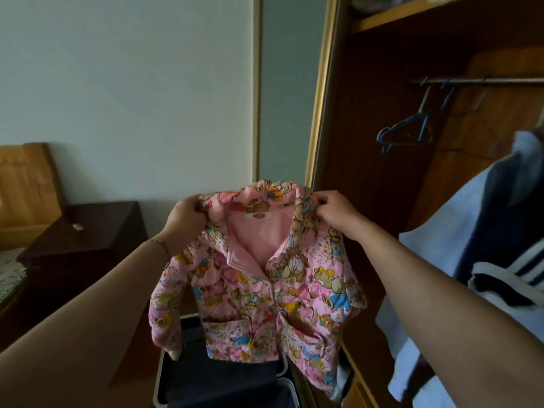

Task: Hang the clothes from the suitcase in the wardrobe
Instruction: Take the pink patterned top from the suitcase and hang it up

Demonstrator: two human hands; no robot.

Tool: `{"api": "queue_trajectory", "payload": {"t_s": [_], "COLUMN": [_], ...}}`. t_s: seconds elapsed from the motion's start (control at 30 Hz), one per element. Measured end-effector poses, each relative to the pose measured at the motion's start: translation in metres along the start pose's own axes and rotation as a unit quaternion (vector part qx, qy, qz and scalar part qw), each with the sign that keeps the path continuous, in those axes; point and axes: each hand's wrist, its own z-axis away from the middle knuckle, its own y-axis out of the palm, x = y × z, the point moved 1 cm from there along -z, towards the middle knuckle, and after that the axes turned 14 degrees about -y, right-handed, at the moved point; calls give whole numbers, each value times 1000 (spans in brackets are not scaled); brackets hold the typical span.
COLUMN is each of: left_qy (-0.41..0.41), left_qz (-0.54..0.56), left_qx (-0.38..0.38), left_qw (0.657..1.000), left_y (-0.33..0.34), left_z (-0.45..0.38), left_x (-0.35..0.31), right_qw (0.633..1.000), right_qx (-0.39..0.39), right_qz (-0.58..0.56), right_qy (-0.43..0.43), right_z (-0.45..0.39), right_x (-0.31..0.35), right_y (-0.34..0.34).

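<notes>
Left hand (185,214), right hand (332,212) pinch pink bear-print jacket (259,287) shoulders.

Pink jacket (259,278) hides most of suitcase (223,384).

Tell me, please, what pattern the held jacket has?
Pink with cartoon teddy bears, on the jacket, clearest in the head view.
</notes>
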Motion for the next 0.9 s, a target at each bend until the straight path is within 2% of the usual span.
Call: {"api": "queue_trajectory", "payload": {"t_s": [0.1,0.2,0.27,0.3,0.43,0.53,0.63,0.77,0.9], "left_qy": [11,48,57,66,116,122,97,59,22], "left_qz": [24,53,34,0,-147,-107,-31,7,60], "left_qx": [27,124,171,170,63,21,77,113,183], "left_qw": [999,990,983,983,980,987,992,992,981], "left_y": [13,20,27,32,54,70,83,101,126], "left_z": [-5,-12,-18,-20,-31,-32,-40,-46,-50], "left_x": [-27,-50,-59,-61,-67,-75,-84,-99,-121], "right_qw": [999,995,992,991,986,983,977,962,956], "right_qx": [-37,-77,-96,-102,-127,-138,-155,-175,-168], "right_qz": [20,33,43,47,66,72,92,142,159], "right_qy": [21,51,67,74,87,102,117,151,182], "right_z": [-7,-13,-15,-14,-12,-7,0,1,-6], "right_x": [0,-2,-6,-7,-6,-9,-16,-30,-48], "right_y": [-20,-37,-46,-49,-57,-60,-66,-80,-96]}}
